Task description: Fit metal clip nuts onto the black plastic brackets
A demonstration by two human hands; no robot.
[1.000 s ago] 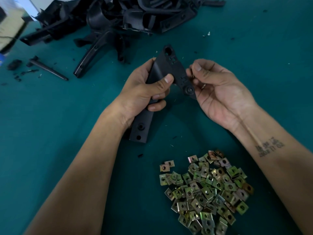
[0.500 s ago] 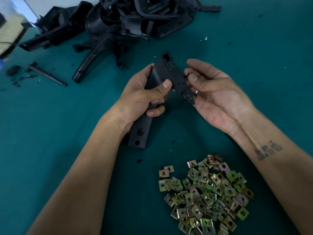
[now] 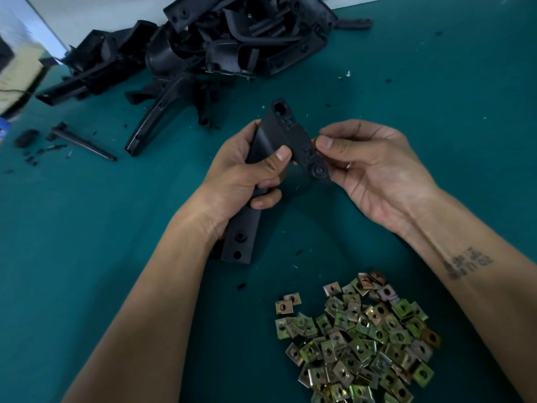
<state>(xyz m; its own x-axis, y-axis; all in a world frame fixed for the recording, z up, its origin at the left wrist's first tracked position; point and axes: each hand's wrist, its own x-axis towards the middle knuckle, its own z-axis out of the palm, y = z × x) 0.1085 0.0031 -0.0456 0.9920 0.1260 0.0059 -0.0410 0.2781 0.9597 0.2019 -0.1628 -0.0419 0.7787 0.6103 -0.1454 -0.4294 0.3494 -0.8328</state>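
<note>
left hand [image 3: 244, 173] fingers curled gripping, right hand [image 3: 374, 167] pinching

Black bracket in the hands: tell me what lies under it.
Under the black bracket show the left hand's curled fingers and the green table. The bracket's underside, and whether its lower end touches the table, stay hidden.

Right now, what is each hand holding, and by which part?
Left hand grips the black bracket around its middle. Right hand pinches a clip nut at the bracket's edge.

black bracket [image 3: 263, 181] held tilted, brass clip nuts [image 3: 360, 344] heaped nearby
</note>
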